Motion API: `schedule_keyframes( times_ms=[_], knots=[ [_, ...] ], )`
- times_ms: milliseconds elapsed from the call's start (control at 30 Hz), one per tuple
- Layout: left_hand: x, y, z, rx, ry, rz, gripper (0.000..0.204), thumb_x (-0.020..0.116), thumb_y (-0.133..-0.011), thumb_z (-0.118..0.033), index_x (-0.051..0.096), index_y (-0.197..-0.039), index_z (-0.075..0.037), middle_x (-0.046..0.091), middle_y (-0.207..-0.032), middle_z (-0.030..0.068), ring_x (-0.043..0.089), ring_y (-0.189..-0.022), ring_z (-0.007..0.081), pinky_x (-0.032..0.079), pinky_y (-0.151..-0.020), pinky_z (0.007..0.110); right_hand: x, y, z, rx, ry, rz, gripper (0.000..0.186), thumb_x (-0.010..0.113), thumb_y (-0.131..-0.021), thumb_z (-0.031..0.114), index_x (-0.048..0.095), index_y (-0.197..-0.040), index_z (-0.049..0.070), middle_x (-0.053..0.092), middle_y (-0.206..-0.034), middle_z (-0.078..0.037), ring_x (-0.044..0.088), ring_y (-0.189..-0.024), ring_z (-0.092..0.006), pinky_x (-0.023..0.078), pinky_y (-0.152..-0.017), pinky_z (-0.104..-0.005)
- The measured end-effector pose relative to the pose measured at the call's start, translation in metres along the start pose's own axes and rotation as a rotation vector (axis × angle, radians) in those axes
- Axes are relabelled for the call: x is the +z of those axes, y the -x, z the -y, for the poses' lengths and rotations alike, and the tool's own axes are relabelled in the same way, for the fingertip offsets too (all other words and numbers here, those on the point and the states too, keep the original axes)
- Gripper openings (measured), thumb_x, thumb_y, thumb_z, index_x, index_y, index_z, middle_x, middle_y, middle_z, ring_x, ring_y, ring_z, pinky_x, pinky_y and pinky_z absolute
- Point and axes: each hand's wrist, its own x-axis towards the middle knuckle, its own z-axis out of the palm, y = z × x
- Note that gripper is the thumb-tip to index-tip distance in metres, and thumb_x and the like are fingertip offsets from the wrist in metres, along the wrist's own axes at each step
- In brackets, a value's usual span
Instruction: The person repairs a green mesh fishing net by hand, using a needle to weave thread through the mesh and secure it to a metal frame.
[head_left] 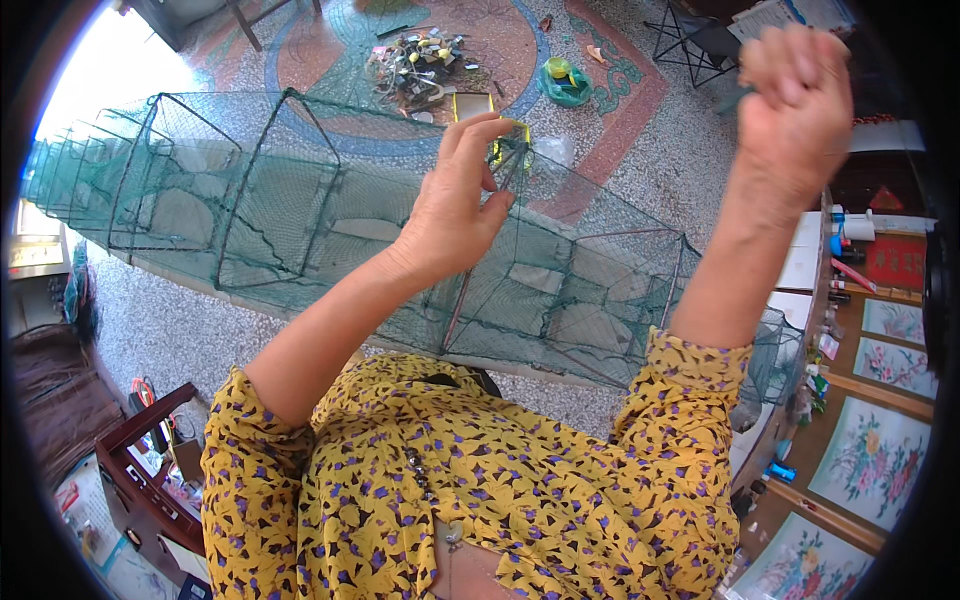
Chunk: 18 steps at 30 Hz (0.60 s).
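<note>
Right hand, mine: raised high at upper right, fingers curled into a fist, blurred; whether anything thin is held in it, I cannot tell. Left hand, mine: half open, fingers bent and thumb apart, at the gathered upper mesh of the net cage; whether it grips a fold, I cannot tell. Yellow shirt, worn by me: purple and dark print, sleeves pushed up toward the elbows. Green net cage: long, thin mesh over dark frames, stretched in front of me from upper left to lower right, passing beneath my left hand. Beyond it: yellow-edged box; clear plastic bag; heap of small mixed pieces; green bag with a yellowish item in its mouth. Underneath these: speckled floor, with inlaid coloured bands. Outermost: black folding seat, upper right; dark red wooden frame, lower left; floral panels, right.
</note>
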Motion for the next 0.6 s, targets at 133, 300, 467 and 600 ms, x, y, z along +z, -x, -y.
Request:
schedule_keyframes(
  times_ms=[133, 300, 467, 600],
  knots=[
    [-0.013, -0.005, 0.005, 0.069, -0.015, 0.152, 0.073, 0.058, -0.074, 0.010, 0.037, -0.140, -0.011, 0.049, -0.126, 0.0055, 0.046, -0.076, 0.0138, 0.044, -0.077, 0.028, -0.024, -0.007, 0.025, 0.135, -0.339, -0.015, 0.020, 0.042, -0.093, 0.006, 0.044, -0.073, 0.008, 0.037, -0.057, 0.000, 0.029, -0.044, -0.0072, 0.024, -0.045, -0.0232],
    [-0.017, -0.014, 0.004, 0.217, -0.103, 0.203, 0.071, 0.056, -0.070, 0.013, 0.043, -0.136, -0.010, 0.052, -0.120, 0.0059, 0.046, -0.077, 0.0168, 0.044, -0.076, 0.028, 0.015, 0.016, 0.035, 0.086, -0.288, 0.045, 0.023, 0.046, -0.094, 0.005, 0.042, -0.072, 0.004, 0.036, -0.055, 0.000, 0.029, -0.042, -0.0064, 0.022, -0.040, -0.0216],
    [-0.011, -0.010, 0.001, 0.156, -0.125, 0.061, 0.045, 0.059, -0.070, 0.012, 0.050, -0.111, -0.006, 0.051, -0.097, 0.0072, 0.048, -0.078, 0.0188, 0.044, -0.075, 0.030, 0.029, 0.048, 0.033, 0.166, -0.260, 0.218, 0.011, 0.042, -0.097, 0.008, 0.047, -0.094, -0.001, 0.038, -0.062, 0.000, 0.029, -0.044, -0.0050, 0.021, -0.043, -0.0204],
    [-0.009, -0.007, 0.000, 0.179, -0.177, 0.005, 0.032, 0.064, -0.070, 0.008, 0.049, -0.096, -0.004, 0.048, -0.087, 0.0074, 0.049, -0.076, 0.0198, 0.045, -0.073, 0.031, 0.032, 0.069, 0.022, 0.293, 0.024, 0.242, 0.013, 0.048, -0.096, 0.011, 0.050, -0.103, 0.001, 0.045, -0.071, -0.001, 0.034, -0.052, -0.0040, 0.025, -0.048, -0.0188]
  ],
)
